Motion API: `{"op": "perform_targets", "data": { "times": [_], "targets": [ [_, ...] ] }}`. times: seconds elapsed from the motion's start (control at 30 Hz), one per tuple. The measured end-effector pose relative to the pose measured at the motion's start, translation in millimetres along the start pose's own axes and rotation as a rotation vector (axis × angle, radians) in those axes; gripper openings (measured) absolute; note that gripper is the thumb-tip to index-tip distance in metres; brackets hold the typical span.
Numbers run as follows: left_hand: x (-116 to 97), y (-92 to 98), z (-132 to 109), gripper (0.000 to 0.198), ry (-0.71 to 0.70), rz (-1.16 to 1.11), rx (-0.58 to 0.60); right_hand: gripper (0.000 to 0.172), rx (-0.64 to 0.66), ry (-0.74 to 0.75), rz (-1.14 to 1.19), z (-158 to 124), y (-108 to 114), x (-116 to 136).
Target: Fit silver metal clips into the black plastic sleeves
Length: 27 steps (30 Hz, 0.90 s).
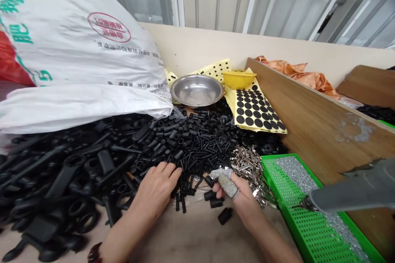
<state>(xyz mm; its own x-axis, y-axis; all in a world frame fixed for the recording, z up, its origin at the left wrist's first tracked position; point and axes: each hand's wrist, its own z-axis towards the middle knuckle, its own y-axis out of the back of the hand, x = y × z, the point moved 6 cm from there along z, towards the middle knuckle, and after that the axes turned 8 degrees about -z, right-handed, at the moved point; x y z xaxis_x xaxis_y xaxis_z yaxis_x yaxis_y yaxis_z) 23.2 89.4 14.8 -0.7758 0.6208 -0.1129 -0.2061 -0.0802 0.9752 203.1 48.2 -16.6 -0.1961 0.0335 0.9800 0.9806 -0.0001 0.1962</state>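
Observation:
My left hand (pixel 156 191) lies palm down on the pile of small black plastic parts (pixel 188 139), its fingers together and curled over the pieces; what is under them is hidden. My right hand (pixel 239 195) is closed, with grey textured finger covers on the thumb and a finger, pinching a short black plastic tube (pixel 210 181). A few loose black tubes (pixel 216 203) lie on the table just below it. A heap of small shiny metal clips (pixel 248 166) sits right behind my right hand.
A big white printed sack (pixel 77 57) lies at the left over larger black handles (pixel 61 176). A steel bowl (pixel 197 89), yellow bowl (pixel 239 79) and yellow sheets of black dots (pixel 256 111) sit behind. A green perforated tray (pixel 305 213) with tiny screws and a grey tool (pixel 354 191) stand right.

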Motion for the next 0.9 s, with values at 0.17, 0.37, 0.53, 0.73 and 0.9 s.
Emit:
{"op": "perform_targets", "data": {
  "times": [0.17, 0.37, 0.53, 0.73, 0.9],
  "targets": [
    [11.6, 11.3, -4.3, 0.027, 0.232, -0.692, -0.304, 0.030, -0.030, 0.144, -0.173, -7.0, 1.8, 6.4],
    [-23.2, -22.7, -8.3, 0.028, 0.857, -1.909, -0.271, 0.025, -0.041, 0.442, -0.260, -23.8, -2.4, 46.7],
    [-63.1, -35.4, -3.2, 0.025, 0.818, -2.228, -0.109, 0.026, -0.056, 0.441, -0.297, -23.9, -4.6, 46.8],
    [-69.2, -39.3, -7.7, 0.029, 0.806, -2.278, -0.092, 0.032, 0.001, 0.505, -0.544, -28.9, -4.8, 33.7],
    [-66.5, -35.3, -11.0, 0.030, 0.831, -2.207, -0.086, 0.027, -0.075, 0.589, -0.729, -39.1, 4.5, 40.7]
  ]
}}
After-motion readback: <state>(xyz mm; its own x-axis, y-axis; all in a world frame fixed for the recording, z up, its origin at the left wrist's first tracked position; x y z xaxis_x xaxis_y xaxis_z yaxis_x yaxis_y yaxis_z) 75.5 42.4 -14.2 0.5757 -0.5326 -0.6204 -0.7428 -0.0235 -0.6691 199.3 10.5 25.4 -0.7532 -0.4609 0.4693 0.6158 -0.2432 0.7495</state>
